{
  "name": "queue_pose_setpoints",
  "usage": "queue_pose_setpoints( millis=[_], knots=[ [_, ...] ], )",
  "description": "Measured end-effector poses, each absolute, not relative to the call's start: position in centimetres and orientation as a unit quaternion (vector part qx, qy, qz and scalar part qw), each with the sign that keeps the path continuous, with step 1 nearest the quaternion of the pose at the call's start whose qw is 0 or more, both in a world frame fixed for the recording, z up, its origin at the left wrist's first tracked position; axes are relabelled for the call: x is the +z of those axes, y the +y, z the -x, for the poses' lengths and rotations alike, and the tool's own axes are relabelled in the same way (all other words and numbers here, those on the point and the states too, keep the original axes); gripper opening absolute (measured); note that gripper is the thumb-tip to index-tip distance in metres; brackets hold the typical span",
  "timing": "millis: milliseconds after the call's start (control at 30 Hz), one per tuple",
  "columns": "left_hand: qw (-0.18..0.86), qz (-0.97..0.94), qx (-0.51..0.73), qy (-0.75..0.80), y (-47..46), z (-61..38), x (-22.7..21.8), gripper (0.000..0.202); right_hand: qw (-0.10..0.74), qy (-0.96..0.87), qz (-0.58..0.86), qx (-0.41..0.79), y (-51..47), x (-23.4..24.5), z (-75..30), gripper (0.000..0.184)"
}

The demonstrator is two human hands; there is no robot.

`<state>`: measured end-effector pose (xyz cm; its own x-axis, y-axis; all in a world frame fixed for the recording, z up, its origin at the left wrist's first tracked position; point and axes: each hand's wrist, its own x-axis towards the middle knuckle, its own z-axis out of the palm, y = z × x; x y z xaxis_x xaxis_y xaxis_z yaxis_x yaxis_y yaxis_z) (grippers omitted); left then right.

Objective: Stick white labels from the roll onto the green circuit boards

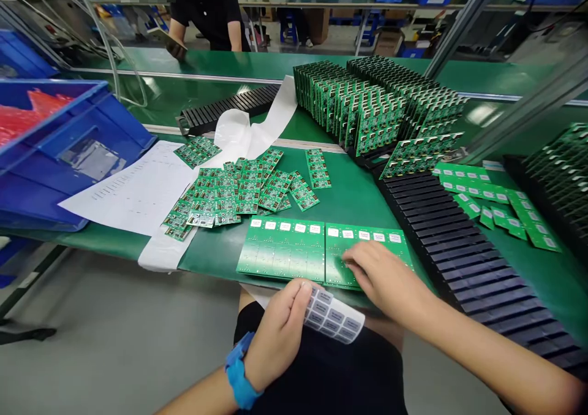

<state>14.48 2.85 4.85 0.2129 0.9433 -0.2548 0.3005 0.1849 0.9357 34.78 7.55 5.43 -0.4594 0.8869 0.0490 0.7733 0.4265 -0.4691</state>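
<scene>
My left hand (282, 326), with a blue band at the wrist, is closed on a curled sheet of labels (337, 317) in front of the table edge. Two green circuit board panels lie side by side: the left panel (280, 255) and the right panel (337, 262). Each has a row of white labels along its far edge. Over the right panel is my right hand (379, 274), fingers bent together in a pinch near its surface. Whatever is between those fingertips is too small or hidden to make out.
Loose small circuit boards (220, 191) are heaped at left on white paper. Black slotted racks (450, 243) run along the right, with upright boards (367, 108) behind. More labelled boards (500, 200) lie further right. A blue bin (92, 151) stands left. Across the bench is a person (211, 16).
</scene>
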Motion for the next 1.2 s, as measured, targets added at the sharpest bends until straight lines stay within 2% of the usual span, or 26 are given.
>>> queue_pose_setpoints(
  millis=[100, 167, 233, 300, 367, 467, 567, 633, 900, 1000, 1067, 1133, 1200],
  knots=[
    [0.521, -0.578, 0.289, 0.558, 3.0, -14.9, 4.8, 0.034, 0.208, -0.817, 0.513, 0.16, 6.4, 6.0, -34.1, 0.02],
    [0.51, -0.591, 0.288, 0.555, 3.1, -15.0, 4.6, 0.034, 0.231, -0.788, 0.511, 0.255, 5.8, 6.7, -33.2, 0.017],
    [0.5, -0.602, 0.292, 0.55, 3.0, -15.0, 4.4, 0.035, 0.213, -0.738, 0.503, 0.397, 5.7, 7.4, -32.3, 0.011],
    [0.48, -0.613, 0.293, 0.555, 3.0, -14.8, 4.1, 0.037, 0.198, -0.667, 0.506, 0.509, 6.0, 7.9, -31.8, 0.013],
    [0.451, -0.628, 0.29, 0.565, 3.0, -14.5, 3.8, 0.039, 0.221, -0.612, 0.525, 0.549, 6.8, 8.2, -31.9, 0.018],
    [0.437, -0.657, 0.274, 0.55, 2.9, -14.1, 3.7, 0.036, 0.216, -0.623, 0.566, 0.495, 8.7, 8.2, -32.9, 0.02],
    [0.447, -0.695, 0.273, 0.492, 2.9, -14.0, 3.8, 0.024, 0.108, -0.696, 0.581, 0.407, 10.3, 7.6, -33.8, 0.021],
    [0.439, -0.716, 0.279, 0.466, 2.9, -14.1, 3.7, 0.021, 0.068, -0.734, 0.572, 0.36, 10.9, 7.1, -33.8, 0.022],
    [0.43, -0.726, 0.287, 0.453, 3.1, -14.1, 3.3, 0.02, 0.031, -0.791, 0.546, 0.273, 10.4, 6.2, -32.8, 0.018],
    [0.437, -0.718, 0.298, 0.452, 3.2, -14.1, 3.5, 0.021, 0.018, -0.82, 0.552, 0.149, 9.4, 6.5, -32.7, 0.012],
    [0.444, -0.71, 0.313, 0.448, 3.1, -14.0, 3.5, 0.02, 0.036, -0.821, 0.564, 0.079, 9.1, 6.9, -32.8, 0.017],
    [0.448, -0.698, 0.331, 0.45, 2.8, -13.7, 3.5, 0.02, 0.084, -0.816, 0.562, 0.105, 9.3, 7.2, -32.8, 0.026],
    [0.432, -0.677, 0.358, 0.476, 2.3, -13.2, 3.4, 0.02, 0.124, -0.806, 0.535, 0.222, 9.9, 7.4, -32.6, 0.025]
  ],
)
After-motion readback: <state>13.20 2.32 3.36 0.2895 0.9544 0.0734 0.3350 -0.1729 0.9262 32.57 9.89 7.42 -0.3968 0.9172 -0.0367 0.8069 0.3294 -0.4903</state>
